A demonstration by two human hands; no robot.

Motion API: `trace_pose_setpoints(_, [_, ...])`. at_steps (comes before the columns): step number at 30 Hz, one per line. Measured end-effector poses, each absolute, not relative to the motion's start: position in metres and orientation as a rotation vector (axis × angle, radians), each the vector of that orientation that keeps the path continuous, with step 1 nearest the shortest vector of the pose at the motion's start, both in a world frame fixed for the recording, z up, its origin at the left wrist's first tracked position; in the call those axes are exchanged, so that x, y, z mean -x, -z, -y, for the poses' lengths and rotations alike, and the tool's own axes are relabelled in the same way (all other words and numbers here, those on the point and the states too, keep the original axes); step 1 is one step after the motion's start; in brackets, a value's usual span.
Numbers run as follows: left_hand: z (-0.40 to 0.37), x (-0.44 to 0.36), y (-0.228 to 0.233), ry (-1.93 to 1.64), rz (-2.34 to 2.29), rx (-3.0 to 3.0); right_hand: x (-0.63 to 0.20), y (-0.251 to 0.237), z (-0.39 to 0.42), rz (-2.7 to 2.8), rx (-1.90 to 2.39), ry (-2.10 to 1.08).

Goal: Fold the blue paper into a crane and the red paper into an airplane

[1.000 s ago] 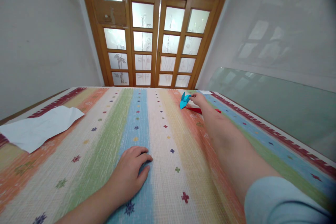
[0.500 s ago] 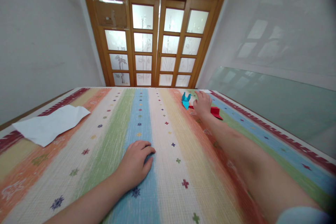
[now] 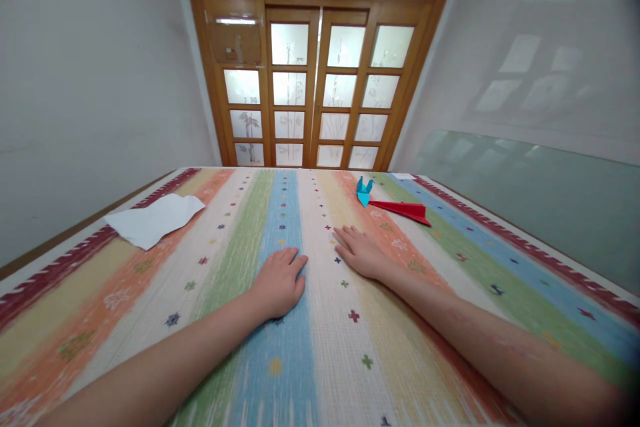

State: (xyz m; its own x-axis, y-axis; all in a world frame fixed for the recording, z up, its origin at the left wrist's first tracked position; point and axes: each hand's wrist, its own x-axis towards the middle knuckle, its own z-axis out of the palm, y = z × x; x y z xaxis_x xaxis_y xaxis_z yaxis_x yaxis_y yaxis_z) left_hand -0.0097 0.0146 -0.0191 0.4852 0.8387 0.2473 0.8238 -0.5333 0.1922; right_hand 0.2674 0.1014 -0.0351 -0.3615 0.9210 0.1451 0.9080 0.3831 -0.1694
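L hand lies palm-down on the blue stripe of the striped cloth covering the bench; fingers loosely together, slightly curled, gripping nothing. R hand lies flat just beside it to the right, on the cream/orange stripes; fingers spread and extended, also holding nothing. The two hands are near each other but not touching.

I see a blue folded-paper figure standing farther out on the cloth, beyond the R hand and apart from it. A red folded-paper plane lies flat just beside the blue figure; can't tell if they touch. Crumpled white paper sheet sits at far left of bench, near the edge, well apart from both hands.

Bkgd: wooden glazed doors past the bench end, white walls each side.
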Motion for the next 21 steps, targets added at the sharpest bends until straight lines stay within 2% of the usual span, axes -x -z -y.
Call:
trace_pose_setpoints(9, [-0.037, 0.043, 0.025, -0.239, -1.620, -2.597, -0.269, 0.035, -0.099, 2.426, 1.720, -0.117])
trace_pose_setpoints(17, [-0.105, 0.179, 0.021, -0.300, -2.600, -2.142, -0.268, 0.035, -0.100, 2.406, 1.741, -0.130])
trace_pose_setpoints(21, [-0.114, 0.235, 0.020, -0.289, -2.790, -1.886, -0.269, 0.036, -0.100, 2.378, 1.727, -0.144])
